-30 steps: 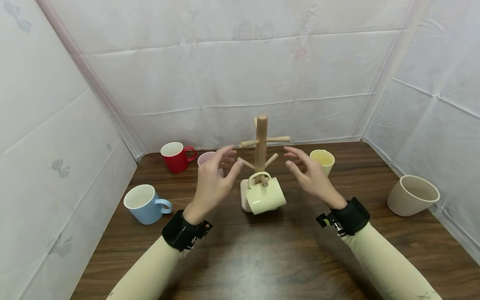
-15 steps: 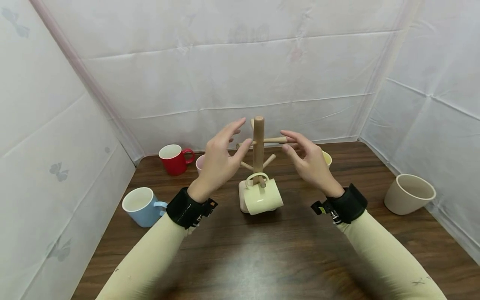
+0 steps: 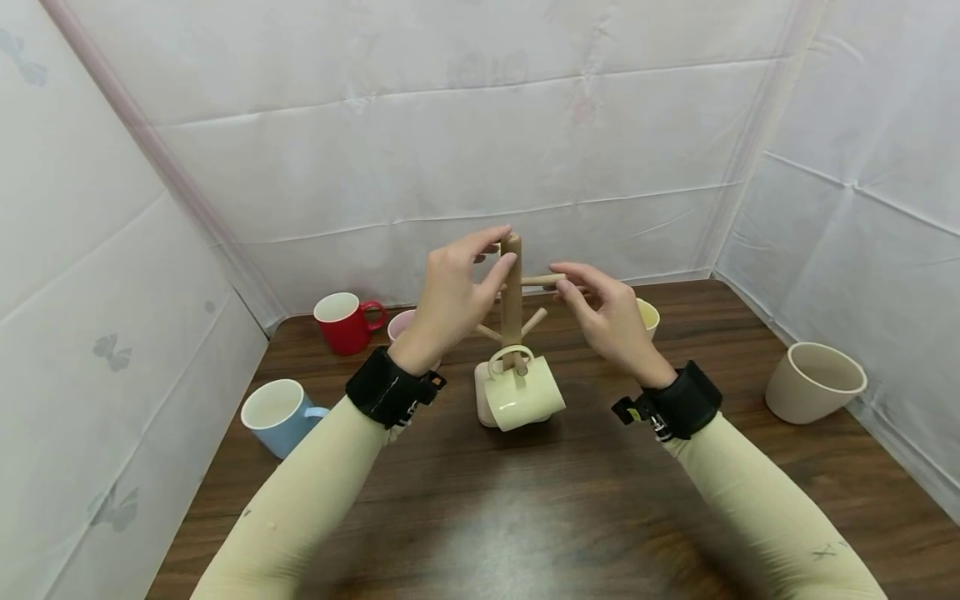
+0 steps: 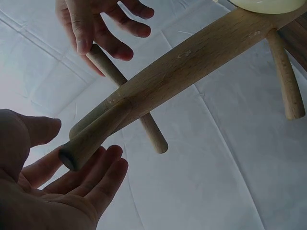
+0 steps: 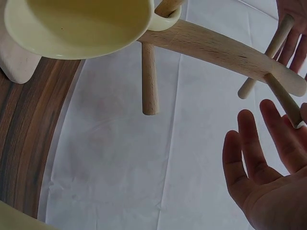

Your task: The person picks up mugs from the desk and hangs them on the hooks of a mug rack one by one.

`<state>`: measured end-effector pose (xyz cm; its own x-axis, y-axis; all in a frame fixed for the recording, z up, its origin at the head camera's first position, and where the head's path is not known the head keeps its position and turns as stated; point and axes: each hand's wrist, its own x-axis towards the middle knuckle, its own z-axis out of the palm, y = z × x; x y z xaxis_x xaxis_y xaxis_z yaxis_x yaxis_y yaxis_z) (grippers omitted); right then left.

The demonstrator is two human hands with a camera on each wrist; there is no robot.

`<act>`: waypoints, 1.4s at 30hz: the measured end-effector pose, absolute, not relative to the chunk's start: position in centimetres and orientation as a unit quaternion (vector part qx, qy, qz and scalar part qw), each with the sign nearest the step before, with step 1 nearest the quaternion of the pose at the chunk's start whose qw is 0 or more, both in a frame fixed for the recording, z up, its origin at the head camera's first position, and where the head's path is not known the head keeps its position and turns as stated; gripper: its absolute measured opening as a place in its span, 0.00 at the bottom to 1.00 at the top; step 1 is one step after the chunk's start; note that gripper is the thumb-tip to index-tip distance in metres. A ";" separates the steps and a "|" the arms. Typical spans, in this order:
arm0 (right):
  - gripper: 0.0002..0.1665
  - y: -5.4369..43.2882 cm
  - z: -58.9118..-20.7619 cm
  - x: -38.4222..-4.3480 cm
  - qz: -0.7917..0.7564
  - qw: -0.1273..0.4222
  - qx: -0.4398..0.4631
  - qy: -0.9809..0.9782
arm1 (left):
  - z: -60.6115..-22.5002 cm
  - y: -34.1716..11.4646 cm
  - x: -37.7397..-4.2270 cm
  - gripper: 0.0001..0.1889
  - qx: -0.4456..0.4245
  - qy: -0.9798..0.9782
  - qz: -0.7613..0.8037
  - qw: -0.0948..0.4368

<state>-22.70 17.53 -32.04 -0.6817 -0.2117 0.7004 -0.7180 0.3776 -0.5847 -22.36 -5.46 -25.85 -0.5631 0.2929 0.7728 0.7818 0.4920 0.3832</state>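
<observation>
Wooden post: left fingers closer than before.

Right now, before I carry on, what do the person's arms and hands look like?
The left hand and right hand are ungloved. Both arms wear long, pale yellow sleeves; the right one has a dark, X-like mark. Wide black wristbands sit over them, each with a small black fitting on its inner side.
</observation>
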 end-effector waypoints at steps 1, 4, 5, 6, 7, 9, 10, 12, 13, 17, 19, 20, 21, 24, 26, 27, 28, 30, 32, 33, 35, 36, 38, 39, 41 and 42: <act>0.16 17.5 -32.1 -22.7 0.475 0.267 0.294 -0.786 | -25.7 -5.4 -22.5 0.16 -0.330 -0.802 -0.381 0.320; 0.16 17.3 -32.1 -22.7 0.481 0.264 0.288 -0.785 | -25.4 -5.1 -22.7 0.13 -0.314 -0.806 -0.398 0.305; 0.16 17.3 -32.0 -22.7 0.483 0.263 0.287 -0.785 | -25.3 -5.1 -22.7 0.12 -0.310 -0.807 -0.402 0.303; 0.16 17.2 -32.0 -22.7 0.485 0.261 0.286 -0.784 | -25.2 -5.0 -22.7 0.12 -0.306 -0.806 -0.406 0.302; 0.16 17.2 -32.0 -22.7 0.487 0.261 0.286 -0.783 | -25.2 -5.0 -22.7 0.11 -0.303 -0.806 -0.410 0.301; 0.16 17.1 -32.0 -22.6 0.492 0.259 0.286 -0.780 | -25.1 -4.9 -22.7 0.10 -0.298 -0.805 -0.413 0.304; 0.16 17.1 -32.0 -22.6 0.494 0.258 0.285 -0.780 | -25.1 -4.9 -22.7 0.10 -0.296 -0.805 -0.414 0.306; 0.15 17.0 -32.0 -22.6 0.499 0.257 0.285 -0.777 | -25.1 -4.9 -22.7 0.09 -0.292 -0.804 -0.417 0.308; 0.15 17.0 -32.0 -22.6 0.499 0.257 0.285 -0.777 | -25.1 -4.9 -22.7 0.09 -0.291 -0.804 -0.417 0.309; 0.15 16.9 -32.0 -22.6 0.502 0.256 0.288 -0.774 | -25.1 -4.9 -22.7 0.09 -0.288 -0.802 -0.421 0.311; 0.15 16.8 -32.0 -22.6 0.503 0.256 0.290 -0.773 | -25.1 -4.9 -22.7 0.09 -0.286 -0.802 -0.421 0.312; 0.15 16.7 -31.9 -22.6 0.505 0.256 0.290 -0.772 | -25.1 -4.9 -22.7 0.09 -0.285 -0.803 -0.421 0.312; 0.15 16.7 -31.9 -22.6 0.506 0.255 0.290 -0.771 | -25.1 -4.9 -22.7 0.09 -0.284 -0.803 -0.420 0.312; 0.15 16.6 -31.9 -22.5 0.507 0.254 0.287 -0.772 | -25.0 -4.8 -22.7 0.08 -0.281 -0.805 -0.420 0.312; 0.15 16.6 -31.9 -22.5 0.506 0.255 0.284 -0.773 | -25.0 -4.8 -22.7 0.08 -0.280 -0.805 -0.418 0.313; 0.15 16.6 -31.9 -22.4 0.506 0.255 0.284 -0.774 | -25.0 -4.8 -22.7 0.08 -0.280 -0.806 -0.417 0.314; 0.14 16.7 -31.9 -22.4 0.505 0.256 0.283 -0.774 | -25.0 -4.7 -22.7 0.08 -0.279 -0.806 -0.417 0.314; 0.14 16.7 -31.9 -22.3 0.502 0.260 0.282 -0.775 | -25.0 -4.7 -22.7 0.08 -0.279 -0.806 -0.417 0.315; 0.14 16.7 -31.9 -22.3 0.500 0.264 0.282 -0.775 | -25.0 -4.6 -22.7 0.08 -0.279 -0.805 -0.418 0.315; 0.14 16.7 -31.9 -22.3 0.500 0.265 0.281 -0.775 | -25.0 -4.6 -22.8 0.08 -0.279 -0.805 -0.418 0.315; 0.14 16.7 -31.9 -22.1 0.495 0.270 0.281 -0.777 | -25.0 -4.6 -22.8 0.08 -0.281 -0.804 -0.419 0.314; 0.13 16.7 -31.9 -22.0 0.492 0.273 0.280 -0.778 | -25.0 -4.6 -22.8 0.08 -0.283 -0.804 -0.419 0.314; 0.14 16.6 -31.8 -21.7 0.485 0.275 0.280 -0.781 | -25.0 -4.6 -22.8 0.08 -0.283 -0.805 -0.419 0.311; 0.14 16.6 -31.8 -21.6 0.479 0.277 0.280 -0.784 | -25.0 -4.6 -22.8 0.08 -0.283 -0.805 -0.419 0.309; 0.15 16.5 -31.8 -21.3 0.470 0.280 0.279 -0.789 | -24.9 -4.6 -22.9 0.09 -0.282 -0.806 -0.422 0.304; 0.15 16.5 -31.8 -21.1 0.467 0.280 0.279 -0.791 | -24.9 -4.7 -22.8 0.09 -0.282 -0.807 -0.422 0.302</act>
